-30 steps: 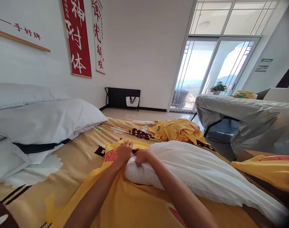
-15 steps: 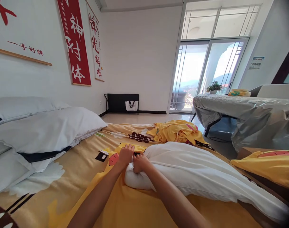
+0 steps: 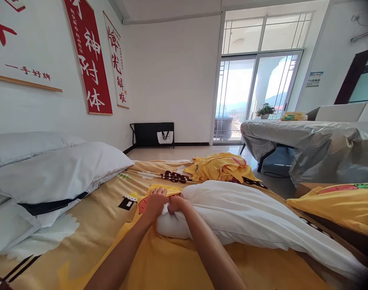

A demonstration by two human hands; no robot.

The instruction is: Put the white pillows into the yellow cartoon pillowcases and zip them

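A long white pillow (image 3: pixel 241 217) lies across the bed, with its near end at my hands. My left hand (image 3: pixel 156 202) is closed over the edge of a yellow pillowcase (image 3: pixel 162 266) with a printed red carrot on it. Right beside it, my right hand (image 3: pixel 176 204) is bunched into a fist at the white pillow's corner, pressing against the white cloth. Its fingertips are hidden. Part of the yellow cloth spreads beneath the pillow and under my forearms.
White pillows (image 3: pixel 63 177) are piled at the left on the tan patterned bedspread (image 3: pixel 102 217). A crumpled yellow cloth (image 3: pixel 217 167) lies at the bed's far edge. To the right are a yellow carrot-print cushion (image 3: pixel 338 205) and a plastic-covered table (image 3: pixel 292 129).
My view has shifted slightly to the right and up. Both hands stay together at the pillow's end, and the right fist has turned in closer to the left hand.
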